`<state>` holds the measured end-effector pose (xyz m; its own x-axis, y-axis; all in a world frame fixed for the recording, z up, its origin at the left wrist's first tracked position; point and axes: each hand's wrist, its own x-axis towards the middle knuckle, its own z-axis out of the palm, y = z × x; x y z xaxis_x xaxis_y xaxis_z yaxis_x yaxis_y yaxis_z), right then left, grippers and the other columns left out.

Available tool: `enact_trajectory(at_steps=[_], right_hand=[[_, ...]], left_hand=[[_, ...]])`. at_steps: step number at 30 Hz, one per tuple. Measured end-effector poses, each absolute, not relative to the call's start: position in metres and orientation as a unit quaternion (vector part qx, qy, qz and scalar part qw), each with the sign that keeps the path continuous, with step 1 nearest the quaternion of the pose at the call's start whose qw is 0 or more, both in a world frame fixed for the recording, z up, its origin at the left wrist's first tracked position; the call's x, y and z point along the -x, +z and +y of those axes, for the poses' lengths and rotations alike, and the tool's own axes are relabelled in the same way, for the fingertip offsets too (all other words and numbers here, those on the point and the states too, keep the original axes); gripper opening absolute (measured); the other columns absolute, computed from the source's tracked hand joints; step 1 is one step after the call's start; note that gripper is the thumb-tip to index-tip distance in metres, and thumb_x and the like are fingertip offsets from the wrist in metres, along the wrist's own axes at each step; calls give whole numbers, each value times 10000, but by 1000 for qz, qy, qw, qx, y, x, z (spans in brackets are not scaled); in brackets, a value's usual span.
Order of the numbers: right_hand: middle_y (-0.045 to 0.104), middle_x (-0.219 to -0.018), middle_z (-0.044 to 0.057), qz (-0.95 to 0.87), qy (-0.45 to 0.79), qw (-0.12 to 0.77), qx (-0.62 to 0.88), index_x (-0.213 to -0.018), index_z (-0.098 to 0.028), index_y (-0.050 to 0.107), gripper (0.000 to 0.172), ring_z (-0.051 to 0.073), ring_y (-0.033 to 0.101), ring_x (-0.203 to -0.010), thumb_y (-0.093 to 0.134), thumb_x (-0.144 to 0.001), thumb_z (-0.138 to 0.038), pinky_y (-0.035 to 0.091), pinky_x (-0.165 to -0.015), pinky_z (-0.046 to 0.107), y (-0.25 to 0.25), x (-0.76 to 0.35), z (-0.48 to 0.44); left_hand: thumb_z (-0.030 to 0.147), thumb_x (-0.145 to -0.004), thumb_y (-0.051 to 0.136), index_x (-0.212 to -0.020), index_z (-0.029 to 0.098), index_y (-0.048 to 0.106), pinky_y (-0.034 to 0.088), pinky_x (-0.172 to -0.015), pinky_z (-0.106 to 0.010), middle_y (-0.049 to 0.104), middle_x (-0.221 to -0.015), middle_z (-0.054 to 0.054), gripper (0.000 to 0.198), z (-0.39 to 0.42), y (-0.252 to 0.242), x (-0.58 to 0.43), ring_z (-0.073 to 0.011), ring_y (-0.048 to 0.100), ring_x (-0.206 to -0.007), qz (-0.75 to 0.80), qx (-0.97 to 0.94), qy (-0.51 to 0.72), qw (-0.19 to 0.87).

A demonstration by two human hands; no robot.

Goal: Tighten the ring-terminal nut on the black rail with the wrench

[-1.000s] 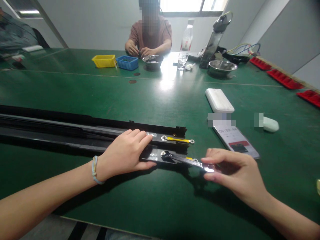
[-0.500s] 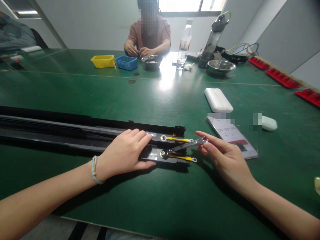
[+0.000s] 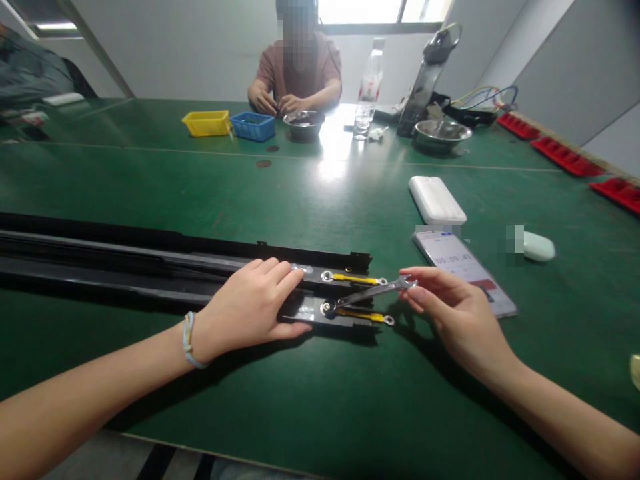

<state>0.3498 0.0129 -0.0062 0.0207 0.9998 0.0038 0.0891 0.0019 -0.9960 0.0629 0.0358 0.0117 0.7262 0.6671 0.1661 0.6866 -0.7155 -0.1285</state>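
Long black rails (image 3: 125, 263) lie across the green table (image 3: 310, 200) from the left edge to the middle. My left hand (image 3: 250, 307) lies flat on their right end, fingers stretched out, pressing them down. Two short yellow wires with ring terminals (image 3: 355, 279) are fixed at that end. My right hand (image 3: 455, 317) pinches the free end of a small silver wrench (image 3: 370, 293). The wrench's other end sits on a fastener (image 3: 327, 308) on the nearer rail.
A phone (image 3: 465, 270), a white power bank (image 3: 437, 200) and a small white case (image 3: 539, 247) lie to the right. Far across sit a person (image 3: 300, 73), yellow (image 3: 207, 123) and blue (image 3: 253, 126) bins, two steel bowls, bottles, cables and red trays (image 3: 565, 157).
My right hand swung the wrench handle from near the table's front up and away, pivoting round the fastener. My left hand has stayed put on the rails.
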Motion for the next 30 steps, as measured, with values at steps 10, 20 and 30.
enact_trajectory(at_steps=[10,20,30], right_hand=[[654,-707,15,-619,397,481,478,-754,-248,696,134,169,614,-653,791,-686,-313,494,-525,257,10,-347,-2],[640,-643,13,-624,373,473,498,-742,-232,657,115,168,595,-581,760,-716,-274,463,-477,270,14,-338,-16],[687,-611,15,-609,334,454,558,-793,-244,743,153,165,609,-509,771,-693,-355,484,-435,270,17,-343,-8]], left_hand=[[567,-807,552,-1117,83,561,473,-750,-398,612,-965,-116,575,36,13,-63,-258,559,-847,-370,924,-54,84],[563,-816,541,-1137,89,547,472,-772,-399,610,-986,-117,573,38,16,-63,-262,560,-868,-375,923,-41,77],[575,-809,547,-1125,95,548,474,-762,-402,609,-982,-116,575,34,16,-61,-263,561,-859,-375,923,-44,79]])
